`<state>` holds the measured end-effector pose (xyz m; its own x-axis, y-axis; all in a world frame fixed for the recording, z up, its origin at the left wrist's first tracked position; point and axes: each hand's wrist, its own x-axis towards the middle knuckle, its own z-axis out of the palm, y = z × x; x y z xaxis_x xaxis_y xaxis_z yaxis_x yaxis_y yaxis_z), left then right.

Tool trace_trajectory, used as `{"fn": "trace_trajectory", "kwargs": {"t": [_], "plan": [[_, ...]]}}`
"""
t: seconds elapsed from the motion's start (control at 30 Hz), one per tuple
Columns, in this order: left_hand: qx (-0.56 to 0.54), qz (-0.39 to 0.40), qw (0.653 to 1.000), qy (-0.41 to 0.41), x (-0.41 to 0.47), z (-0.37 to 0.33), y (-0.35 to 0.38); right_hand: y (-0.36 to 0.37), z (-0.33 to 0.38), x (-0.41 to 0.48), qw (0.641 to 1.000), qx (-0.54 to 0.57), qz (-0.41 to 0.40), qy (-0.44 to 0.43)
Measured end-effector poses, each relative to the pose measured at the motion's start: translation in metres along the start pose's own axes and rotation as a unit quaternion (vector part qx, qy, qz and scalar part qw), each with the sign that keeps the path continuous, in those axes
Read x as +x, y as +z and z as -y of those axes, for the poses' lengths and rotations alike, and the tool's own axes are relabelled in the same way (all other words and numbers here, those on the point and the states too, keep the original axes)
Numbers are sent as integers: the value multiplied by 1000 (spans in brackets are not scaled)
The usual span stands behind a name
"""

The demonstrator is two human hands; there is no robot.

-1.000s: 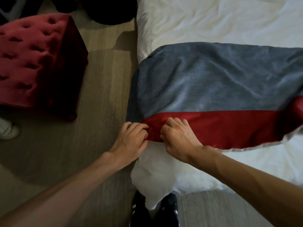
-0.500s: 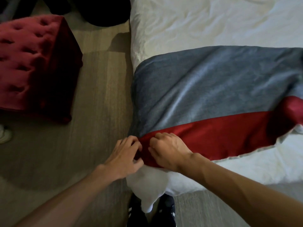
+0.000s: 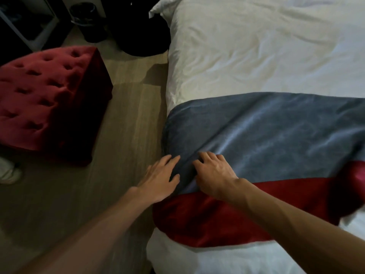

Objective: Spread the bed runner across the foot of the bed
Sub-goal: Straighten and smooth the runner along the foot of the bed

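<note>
The bed runner (image 3: 266,135), grey with a red band along its near edge, lies across the foot of the white bed (image 3: 246,56) and hangs over the left side. My left hand (image 3: 160,177) rests flat, fingers spread, on the grey cloth at the bed's left edge. My right hand (image 3: 213,175) lies just to its right on the grey part, fingers slightly curled and pressing down. Neither hand pinches the cloth. The runner's right end runs out of view, with the red band bunched at the right.
A red tufted ottoman (image 3: 49,107) stands on the wooden floor (image 3: 126,135) left of the bed. A black waste bin (image 3: 87,22) and a dark round object (image 3: 142,34) sit at the back near the bed's side. White shoe (image 3: 9,173) at the far left.
Both hands let go of the red band's corner and moved up onto the grey part, flattening out. The view shifted up the bed, so the runner sits lower in frame.
</note>
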<state>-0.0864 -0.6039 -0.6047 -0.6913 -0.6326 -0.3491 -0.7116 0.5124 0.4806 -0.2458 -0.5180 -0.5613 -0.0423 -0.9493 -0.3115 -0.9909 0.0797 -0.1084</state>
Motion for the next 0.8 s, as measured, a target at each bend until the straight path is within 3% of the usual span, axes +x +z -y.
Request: {"fn": "trace_trajectory", "kwargs": {"t": [0.2, 0.4, 0.63, 0.8], "plan": [[-32, -2, 999, -23, 37, -4, -10, -9, -25, 24, 999, -19, 37, 16], [-48, -9, 999, -19, 92, -1, -28, -32, -45, 76, 998, 0, -10, 63], [-49, -36, 998, -12, 165, -1, -57, -52, -88, 150, 995, 27, 11, 95], [-51, -72, 996, -5, 214, 5, -66, -61, -118, 184, 990, 72, -18, 123]]}}
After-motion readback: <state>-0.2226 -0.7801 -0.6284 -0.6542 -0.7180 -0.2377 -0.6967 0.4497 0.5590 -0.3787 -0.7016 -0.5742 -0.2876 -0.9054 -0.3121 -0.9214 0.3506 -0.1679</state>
